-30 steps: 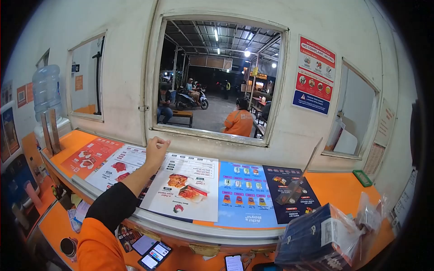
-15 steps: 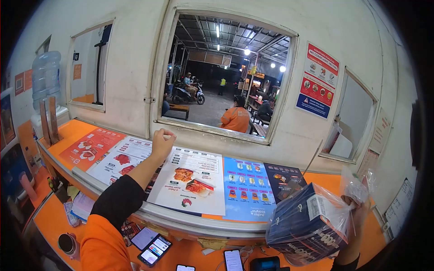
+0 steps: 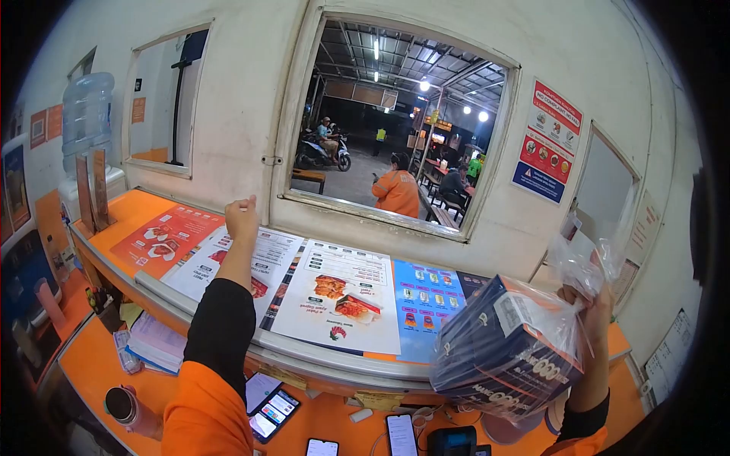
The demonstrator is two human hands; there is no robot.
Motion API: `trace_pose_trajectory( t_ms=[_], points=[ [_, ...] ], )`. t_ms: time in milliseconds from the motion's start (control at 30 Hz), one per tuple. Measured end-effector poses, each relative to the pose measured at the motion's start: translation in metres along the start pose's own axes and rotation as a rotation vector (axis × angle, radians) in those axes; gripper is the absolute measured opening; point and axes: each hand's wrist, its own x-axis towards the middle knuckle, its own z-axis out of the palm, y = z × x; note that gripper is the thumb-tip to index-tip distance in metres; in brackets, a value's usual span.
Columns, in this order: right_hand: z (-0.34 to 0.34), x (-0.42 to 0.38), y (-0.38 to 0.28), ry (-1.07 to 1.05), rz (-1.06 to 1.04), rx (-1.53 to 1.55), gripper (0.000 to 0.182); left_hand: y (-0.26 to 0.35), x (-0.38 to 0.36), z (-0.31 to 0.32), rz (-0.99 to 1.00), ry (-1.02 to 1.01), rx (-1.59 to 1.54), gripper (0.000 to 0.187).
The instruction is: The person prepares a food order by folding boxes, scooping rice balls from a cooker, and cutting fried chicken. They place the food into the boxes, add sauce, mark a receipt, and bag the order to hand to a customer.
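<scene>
My left hand (image 3: 242, 216) is raised over the counter near the wall, its fingers curled together; whether anything small is inside cannot be made out. On the right, my right hand (image 3: 597, 308) grips the gathered top of a clear plastic bag (image 3: 582, 266). Inside the bag is a dark blue and orange box (image 3: 509, 346), tilted above the counter's right part. Below my left hand lie a white menu sheet (image 3: 262, 247) and a red one (image 3: 163, 239). Another white menu (image 3: 334, 292) and a blue menu (image 3: 426, 304) lie between my hands.
Beyond the window (image 3: 399, 121) are a seated person in orange (image 3: 397, 191) and a person on a motorbike (image 3: 327, 140). Phones (image 3: 401, 435), a tumbler (image 3: 133, 410) and papers (image 3: 157, 340) rest on the lower orange desk. A water dispenser bottle (image 3: 87, 118) stands left.
My left hand has moved left and slightly up, over the menus. The bagged box has shifted a little left and up with my right hand. The view has turned slightly.
</scene>
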Motion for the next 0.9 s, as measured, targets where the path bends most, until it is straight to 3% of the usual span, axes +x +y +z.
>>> trace_pose_trajectory(
  t_ms=[33,133,233,267,367,467,600,733,833,900],
  points=[
    [0.0,0.005,0.001,-0.077,0.0,0.002,0.027,-0.001,0.001,-0.003,0.015,0.006,0.012,0.03],
    [0.023,0.015,0.0,-0.018,0.065,-0.044,0.03,-0.013,0.008,-0.005,0.021,0.01,0.028,0.037],
    [0.074,0.018,-0.005,0.151,0.051,-0.125,0.032,-0.014,0.015,-0.005,-0.034,-0.025,0.018,0.042],
    [0.062,0.028,0.003,0.006,0.054,-0.096,0.032,-0.015,0.015,-0.004,-0.045,-0.038,0.023,0.043],
    [0.07,0.048,0.017,-0.07,0.11,-0.118,0.035,-0.008,0.012,-0.01,-0.059,-0.053,0.08,0.038],
    [0.11,0.053,0.021,0.145,0.11,-0.223,0.047,-0.004,0.006,-0.009,-0.037,-0.002,0.142,0.031],
    [0.117,0.076,0.031,-0.054,0.239,-0.455,0.056,0.0,0.006,-0.01,-0.046,0.001,0.121,0.027],
    [0.116,0.107,0.044,-0.69,-0.082,-0.701,0.044,0.007,0.002,-0.011,-0.026,0.023,0.146,0.024],
    [0.125,0.119,0.054,-0.624,-0.023,-0.895,0.047,0.009,0.002,-0.012,-0.014,0.029,0.146,0.023],
    [0.134,0.124,0.067,-0.542,0.081,-0.768,0.043,0.012,-0.001,-0.013,-0.024,0.033,0.139,0.022]
  ],
)
